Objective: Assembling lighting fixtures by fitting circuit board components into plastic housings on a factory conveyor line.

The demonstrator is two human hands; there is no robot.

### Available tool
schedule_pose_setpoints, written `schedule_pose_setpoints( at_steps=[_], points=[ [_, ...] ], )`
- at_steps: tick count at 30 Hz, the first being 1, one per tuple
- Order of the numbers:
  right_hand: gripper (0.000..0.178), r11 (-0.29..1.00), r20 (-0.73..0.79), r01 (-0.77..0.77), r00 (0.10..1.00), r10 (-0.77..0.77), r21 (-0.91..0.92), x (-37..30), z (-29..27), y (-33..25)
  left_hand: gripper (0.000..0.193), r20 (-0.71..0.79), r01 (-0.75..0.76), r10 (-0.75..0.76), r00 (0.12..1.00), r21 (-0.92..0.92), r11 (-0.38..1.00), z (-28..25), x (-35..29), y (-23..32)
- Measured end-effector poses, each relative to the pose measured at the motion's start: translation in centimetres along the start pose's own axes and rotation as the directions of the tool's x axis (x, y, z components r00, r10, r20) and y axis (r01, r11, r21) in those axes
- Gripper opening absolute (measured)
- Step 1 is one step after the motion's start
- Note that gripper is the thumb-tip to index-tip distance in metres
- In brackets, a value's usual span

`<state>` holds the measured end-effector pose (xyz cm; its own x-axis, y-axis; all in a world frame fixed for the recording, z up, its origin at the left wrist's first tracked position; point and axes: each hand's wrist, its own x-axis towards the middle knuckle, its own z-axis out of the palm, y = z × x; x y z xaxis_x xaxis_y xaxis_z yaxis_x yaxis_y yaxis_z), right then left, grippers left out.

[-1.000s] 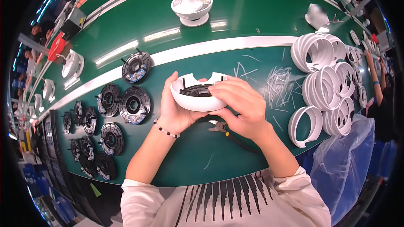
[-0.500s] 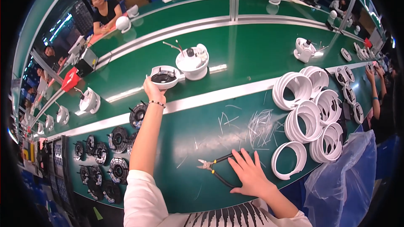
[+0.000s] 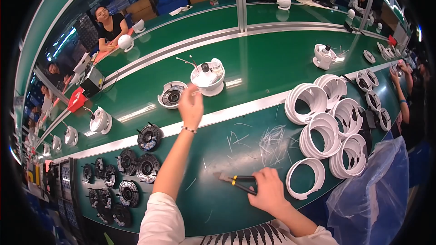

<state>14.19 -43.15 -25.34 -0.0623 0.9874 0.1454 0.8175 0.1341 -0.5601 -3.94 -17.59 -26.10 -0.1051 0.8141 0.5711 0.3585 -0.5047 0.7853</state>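
My right hand (image 3: 269, 191) is closed round the black and yellow handles of a pair of cutting pliers (image 3: 228, 178), whose jaws point left over the green table. My left hand (image 3: 191, 108) reaches up over the pale strip, slightly smeared, its fingers apart and seemingly holding nothing. Just left of it, a white ring-shaped cover with a black round insert (image 3: 172, 95) lies on the green conveyor. Beyond its fingertips stands a white round housing (image 3: 207, 79) with a black knob and thin wires sticking up. Whether the fingertips touch the housing, I cannot tell.
Black round parts (image 3: 147, 168) lie on the left of the table. Stacked white rings (image 3: 320, 136) stand on the right, near a clear plastic bag (image 3: 370, 183). Cut clear strips (image 3: 274, 143) are scattered mid-table. Other housings (image 3: 100, 121) sit along the conveyor. Co-workers sit across and at right.
My left hand has let go of the white cover, which now lies on the conveyor, and moved right toward the housing. My right hand has closed on the pliers, whose handles have drawn together.
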Motion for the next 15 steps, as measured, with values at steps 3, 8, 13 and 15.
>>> schedule_pose_setpoints(
  at_steps=[3,8,13,15],
  points=[
    [0.034,0.872,-0.127,-0.098,0.975,0.179,0.479,0.2,-3.1,-1.0,0.05,0.621,0.843,-0.572,0.535,-0.356,0.402,3.4,0.4,2.2],
    [0.052,0.218,0.136,-0.158,0.984,0.11,0.963,-2.2,-3.2,-0.6,0.067,0.53,0.68,-0.692,0.49,-0.729,-0.077,11.2,2.5,-1.1],
    [0.055,0.009,0.328,-0.328,0.944,-0.024,0.945,-2.9,-4.1,-0.1,0.043,0.384,0.51,-0.674,0.631,-0.86,-0.012,11.8,2.9,-2.9],
    [0.054,-0.107,0.315,-0.327,0.942,-0.114,0.939,-3.1,-4.8,0.8,0.044,0.312,0.575,-0.632,0.709,-0.774,0.264,11.3,1.1,0.0]
  ],
)
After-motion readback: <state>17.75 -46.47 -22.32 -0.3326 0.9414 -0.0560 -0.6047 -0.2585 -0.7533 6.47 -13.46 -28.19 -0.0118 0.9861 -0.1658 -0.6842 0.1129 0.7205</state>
